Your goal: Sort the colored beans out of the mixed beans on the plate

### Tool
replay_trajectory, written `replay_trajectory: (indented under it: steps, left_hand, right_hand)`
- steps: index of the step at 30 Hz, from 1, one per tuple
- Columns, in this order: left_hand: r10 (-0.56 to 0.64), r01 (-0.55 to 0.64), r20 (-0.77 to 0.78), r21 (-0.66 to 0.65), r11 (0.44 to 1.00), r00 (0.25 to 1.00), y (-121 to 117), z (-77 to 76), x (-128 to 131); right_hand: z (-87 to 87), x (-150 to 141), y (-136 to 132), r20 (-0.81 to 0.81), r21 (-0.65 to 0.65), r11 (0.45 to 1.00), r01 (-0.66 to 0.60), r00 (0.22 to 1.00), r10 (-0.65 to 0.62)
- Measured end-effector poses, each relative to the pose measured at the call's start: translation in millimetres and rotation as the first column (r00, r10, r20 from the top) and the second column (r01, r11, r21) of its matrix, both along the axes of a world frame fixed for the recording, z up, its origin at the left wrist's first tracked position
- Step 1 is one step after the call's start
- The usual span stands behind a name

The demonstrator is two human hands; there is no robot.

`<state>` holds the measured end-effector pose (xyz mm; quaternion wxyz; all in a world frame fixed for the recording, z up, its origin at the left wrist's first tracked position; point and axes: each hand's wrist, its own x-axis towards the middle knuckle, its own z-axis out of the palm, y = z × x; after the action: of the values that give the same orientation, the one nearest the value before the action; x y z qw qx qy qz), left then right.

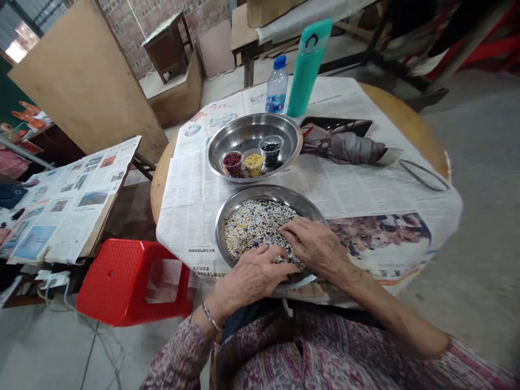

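A round metal pan (227,216) full of mixed white, yellow and dark beans (254,222) sits near me on the newspaper-covered table. My left hand (254,276) rests on the pan's near rim, fingers curled down onto the beans. My right hand (314,244) lies over the pan's right side, fingers bent and touching the beans. Behind it, a second metal pan (247,130) holds three small cups: red beans (232,161), yellow beans (253,161) and black beans (271,149).
A teal flask (307,65) and a water bottle (277,86) stand at the table's far side. A folded grey umbrella (345,147) lies to the right. A red plastic stool (130,279) is on the floor to the left, beside another newspaper-covered table (69,200).
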<state>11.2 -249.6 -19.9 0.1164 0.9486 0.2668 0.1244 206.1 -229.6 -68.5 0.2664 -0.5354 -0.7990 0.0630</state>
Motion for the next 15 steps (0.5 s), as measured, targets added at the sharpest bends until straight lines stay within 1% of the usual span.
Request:
replay_trajectory:
  steps: [2,3,4,6,8,10,13,15]
  left_hand:
    - [-0.062,0.065,-0.06,0.055,0.996,0.996,8.6,-10.1,8.5]
    - [-0.069,0.077,-0.094,0.084,0.993,0.993,14.0,-15.5,11.0]
    - [-0.062,0.075,-0.12,0.114,0.991,0.991,19.7,-20.2,12.0]
    - [0.001,0.023,-0.145,0.163,0.986,0.989,31.1,-25.5,9.7]
    - [0.117,-0.093,-0.119,0.191,0.977,0.986,41.4,-24.5,3.2]
    - [0.261,-0.246,-0.059,0.189,0.951,0.963,49.4,-19.5,-4.0]
    - [0.471,-0.463,-0.015,0.158,0.872,0.882,55.9,-12.3,-8.2]
    - [0.564,-0.553,-0.059,0.133,0.822,0.824,57.5,-11.1,-4.8]
  right_hand:
    - [0.7,0.2,0.2,-0.02,0.001,1.0,0.01,1.0,-0.01]
    - [1.2,0.2,0.0,-0.029,0.006,1.0,0.018,0.999,-0.018]
    - [1.8,0.0,-0.3,-0.036,0.015,0.999,0.031,0.999,-0.03]
    - [3.1,-1.0,-1.4,-0.036,0.038,0.998,0.053,0.998,-0.052]
    - [4.0,-2.4,-2.4,-0.035,0.059,0.996,0.064,0.997,-0.062]
    - [4.2,-3.4,-3.0,-0.056,0.083,0.994,0.068,0.996,-0.064]
    - [3.6,-3.6,-3.4,-0.112,0.158,0.985,0.074,0.992,-0.057]
    - [3.2,-3.3,-3.4,-0.136,0.21,0.975,0.073,0.99,-0.045]
